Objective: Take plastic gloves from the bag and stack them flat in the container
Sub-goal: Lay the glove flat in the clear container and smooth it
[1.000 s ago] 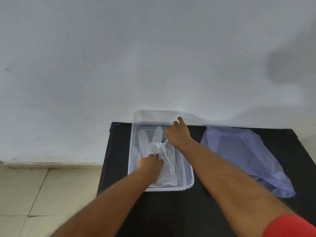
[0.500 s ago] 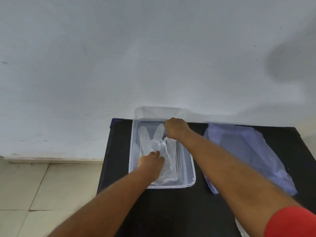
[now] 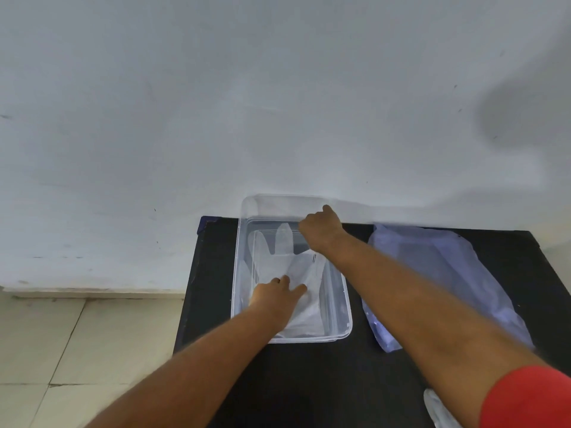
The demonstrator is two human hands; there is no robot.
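Observation:
A clear plastic container sits on a black table against the wall. Thin transparent plastic gloves lie flat inside it, fingers pointing toward the wall. My left hand rests palm down on the cuff end of the top glove, fingers spread. My right hand is at the far end of the container, fingers curled over the glove's finger end; whether it pinches the plastic is hidden. The pale blue plastic bag lies flat to the right of the container.
The white wall rises directly behind the table. Tiled floor lies to the left, past the table's left edge. A whitish object shows at the bottom right, beside my red sleeve.
My right hand has moved from the middle of the container toward the far wall end, drawing the glove out flat. The left hand has stayed on the cuff end, fingers spreading.

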